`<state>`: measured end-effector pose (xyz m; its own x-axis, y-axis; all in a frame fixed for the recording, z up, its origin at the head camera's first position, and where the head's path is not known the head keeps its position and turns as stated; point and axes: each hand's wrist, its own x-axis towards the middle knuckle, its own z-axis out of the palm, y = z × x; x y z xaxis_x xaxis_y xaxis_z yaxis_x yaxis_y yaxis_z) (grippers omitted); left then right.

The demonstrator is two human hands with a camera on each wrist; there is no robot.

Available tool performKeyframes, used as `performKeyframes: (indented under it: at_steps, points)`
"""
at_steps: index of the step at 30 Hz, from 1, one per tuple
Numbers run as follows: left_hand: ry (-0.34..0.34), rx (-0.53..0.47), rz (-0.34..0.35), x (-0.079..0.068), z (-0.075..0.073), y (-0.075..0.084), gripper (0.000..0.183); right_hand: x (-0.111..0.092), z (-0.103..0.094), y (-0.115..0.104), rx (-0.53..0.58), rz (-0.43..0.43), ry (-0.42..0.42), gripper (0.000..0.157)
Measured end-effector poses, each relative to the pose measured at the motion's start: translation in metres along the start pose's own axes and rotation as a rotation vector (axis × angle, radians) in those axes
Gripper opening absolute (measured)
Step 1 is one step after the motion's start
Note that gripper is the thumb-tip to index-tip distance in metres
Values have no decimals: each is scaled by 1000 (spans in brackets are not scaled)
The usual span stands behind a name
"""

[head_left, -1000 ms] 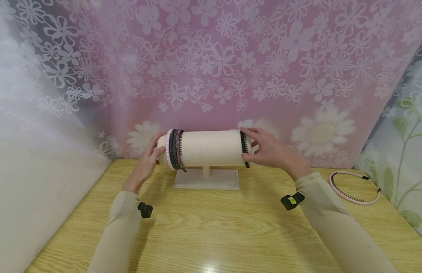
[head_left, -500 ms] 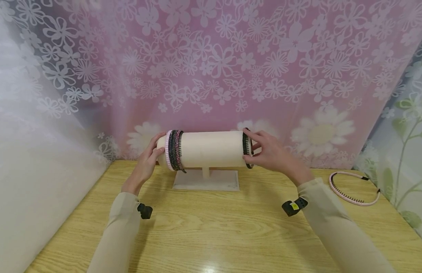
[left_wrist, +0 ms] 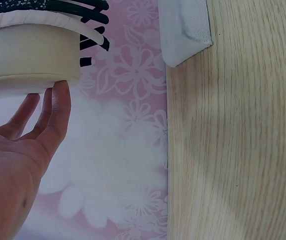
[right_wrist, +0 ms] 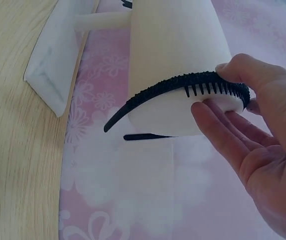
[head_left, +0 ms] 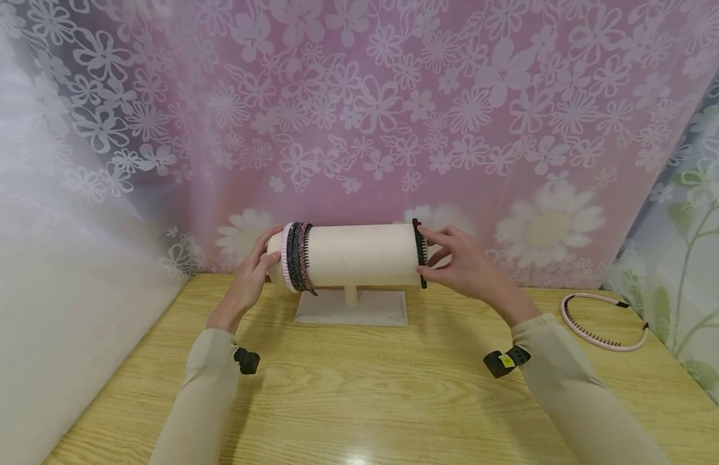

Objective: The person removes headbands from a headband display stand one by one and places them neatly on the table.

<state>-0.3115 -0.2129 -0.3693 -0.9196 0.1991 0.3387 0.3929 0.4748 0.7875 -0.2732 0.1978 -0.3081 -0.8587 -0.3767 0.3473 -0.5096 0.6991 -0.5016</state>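
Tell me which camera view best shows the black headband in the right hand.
The right wrist view: the black headband is close up, with teeth and textured surface clear. The head view shows it as a narrow strip; in the left wrist view I can't make it out.

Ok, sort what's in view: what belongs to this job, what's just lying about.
In the job:
black headband, pinched by the right hand
cream stand, held by the left hand
likely the headbands grouped at its left end

Lying about:
pale pink headband, on the table, untouched, though perhaps related
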Motion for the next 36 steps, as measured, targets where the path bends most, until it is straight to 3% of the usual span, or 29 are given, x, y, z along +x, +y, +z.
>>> performKeyframes:
  at_steps: [36]
  points:
    - [-1, -13, -3, 0, 1, 1, 51, -14, 5, 3, 28, -55, 141, 62]
